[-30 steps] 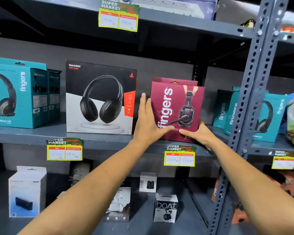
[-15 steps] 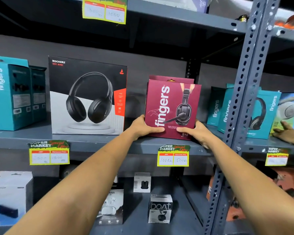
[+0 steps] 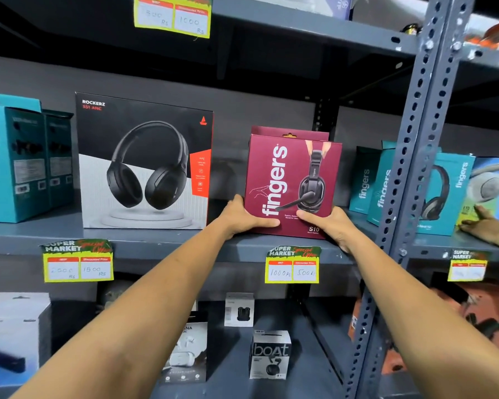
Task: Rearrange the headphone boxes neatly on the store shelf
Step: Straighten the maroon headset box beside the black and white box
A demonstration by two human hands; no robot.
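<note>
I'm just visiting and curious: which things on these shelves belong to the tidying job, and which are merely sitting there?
Part of the job:
maroon fingers box, gripped by left hand and right hand
black Rockerz box
teal fingers boxes

Just there:
price tag
boat earbuds box
another person's hand

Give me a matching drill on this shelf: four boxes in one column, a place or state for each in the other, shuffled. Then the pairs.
Things:
1. maroon box
2. black-and-white headphone box
3. teal boxes
4. small boat box

Places or states:
A. far left of the middle shelf
B. lower shelf
C. held at its bottom corners by the left hand and right hand
D. standing untouched, left of the maroon one

Pairs: 1-C, 2-D, 3-A, 4-B
</note>
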